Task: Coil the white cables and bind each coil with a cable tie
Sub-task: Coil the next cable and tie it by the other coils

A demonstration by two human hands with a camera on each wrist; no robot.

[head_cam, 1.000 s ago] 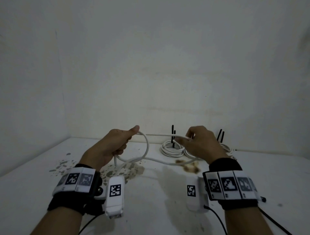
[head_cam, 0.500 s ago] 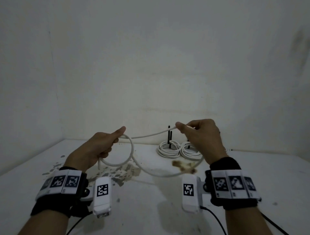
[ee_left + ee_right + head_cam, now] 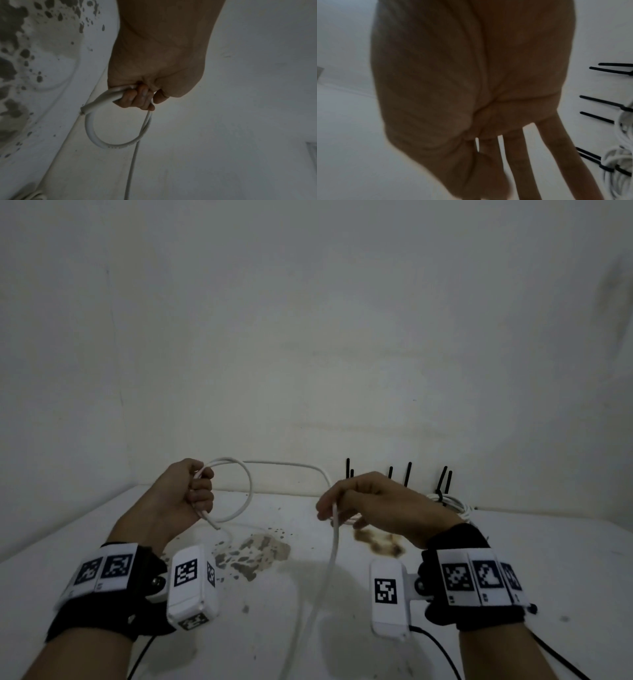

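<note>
Since the earlier head view the right hand (image 3: 376, 508) has dropped lower and turned, so the white cable (image 3: 334, 542) that sagged between the hands now arches over the gap and falls in a long line toward the bottom edge of the frame. The left hand (image 3: 181, 501), at centre left, is closed in a fist round the cable, holding one round loop (image 3: 239, 494) that hangs just right of its knuckles; the left wrist view shows its fingers (image 3: 137, 97) curled tight over the strands, a cut end sticking out on the left. The right hand's thumb and forefinger pinch the cable where it turns downward, while the other fingers (image 3: 565, 155) stretch out straight and apart in the right wrist view, where the pinch itself is blurred and hidden by the palm. Behind the right hand, at centre right, bound white coils (image 3: 452, 505) lie on the stained table (image 3: 102, 542), mostly covered by the hand, with black cable ties (image 3: 407, 474) standing up above them.
</note>
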